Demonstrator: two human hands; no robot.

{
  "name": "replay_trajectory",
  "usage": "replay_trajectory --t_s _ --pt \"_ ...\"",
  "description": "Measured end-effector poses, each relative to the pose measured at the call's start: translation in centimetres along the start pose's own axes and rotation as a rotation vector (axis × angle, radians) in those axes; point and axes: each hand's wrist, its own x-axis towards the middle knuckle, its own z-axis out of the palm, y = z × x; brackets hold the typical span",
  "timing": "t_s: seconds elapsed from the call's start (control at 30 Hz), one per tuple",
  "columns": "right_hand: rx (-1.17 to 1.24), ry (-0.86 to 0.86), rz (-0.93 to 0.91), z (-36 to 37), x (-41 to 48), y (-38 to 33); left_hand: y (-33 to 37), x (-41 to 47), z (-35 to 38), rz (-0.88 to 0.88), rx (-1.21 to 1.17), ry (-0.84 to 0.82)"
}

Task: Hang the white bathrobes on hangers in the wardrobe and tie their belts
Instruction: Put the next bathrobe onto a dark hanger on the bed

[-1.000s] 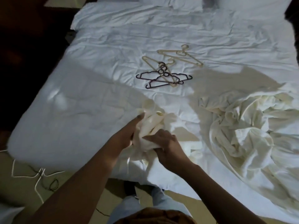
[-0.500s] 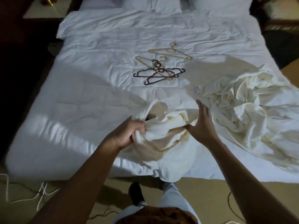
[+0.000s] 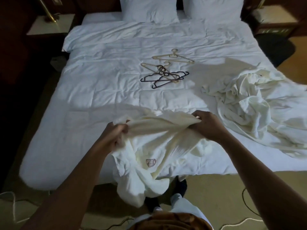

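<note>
Dim, bluish room light, soft shadows across the bed, dark wide-angle-bent edges, slight blur.

We are looking at a creamy white bathrobe with a tiny brown swirly badge on it. The heap of robes is showing the same creamy white. The bed cover and pillows are looking plain white. The tan hangers are lying by the black hangers. The floor is looking yellowish brown.

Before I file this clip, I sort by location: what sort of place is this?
Probably a hotel bedroom: a wide bed with white linen and two pillows, a bedside table with a brass lamp, and a crested bathrobe.
</note>
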Motion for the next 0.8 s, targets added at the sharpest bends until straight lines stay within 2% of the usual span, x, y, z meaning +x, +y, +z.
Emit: replay_trajectory --t_s 0.1,0.13,0.23,0.3,0.33,0.4,0.47,0.53,0.6,0.67,0.73,0.8 --pt "0.078 0.005 -0.037 -0.9 -0.9 -1.8 1.0 1.6 -0.2 0.119 0.102 0.020" --pt "0.104 0.004 -0.052 -1.2 -1.2 -2.4 1.3 2.3 -0.1 0.139 0.209 0.034" --pt "0.198 -0.006 -0.114 -2.1 -2.4 -4.4 1.8 3.2 0.1 0.117 0.797 0.115" --pt "0.269 -0.066 -0.181 -2.4 -3.1 -5.8 2.1 2.6 1.1 0.181 0.940 0.097" --pt "0.276 -0.109 -0.216 -2.4 -3.4 -6.5 2.6 2.0 1.8 0.300 0.926 0.040" --pt "0.260 -0.184 -0.275 -2.4 -3.5 -7.7 4.0 0.0 4.0 0.558 0.856 -0.174" --pt "0.236 -0.171 -0.335 -2.3 -3.4 -8.8 4.7 -2.6 6.5 0.645 0.752 -0.359" --pt "0.218 -0.062 -0.331 -2.4 -3.1 -9.1 4.2 -3.6 8.0 0.566 0.638 -0.362" --pt "0.219 0.084 -0.296 -2.6 -2.7 -8.6 3.4 -3.3 8.1 0.440 0.408 -0.290" --pt "0.111 0.219 -0.255 -2.9 -1.8 -6.7 3.5 -2.9 7.4 0.336 0.166 -0.208" --pt "-0.093 0.254 -0.194 -3.1 -1.3 -4.3 4.2 -3.1 6.9 0.335 0.093 -0.178" --pt "-0.194 0.191 -0.146 -2.4 -1.8 -2.6 4.7 -3.7 6.9 0.374 0.096 -0.216"
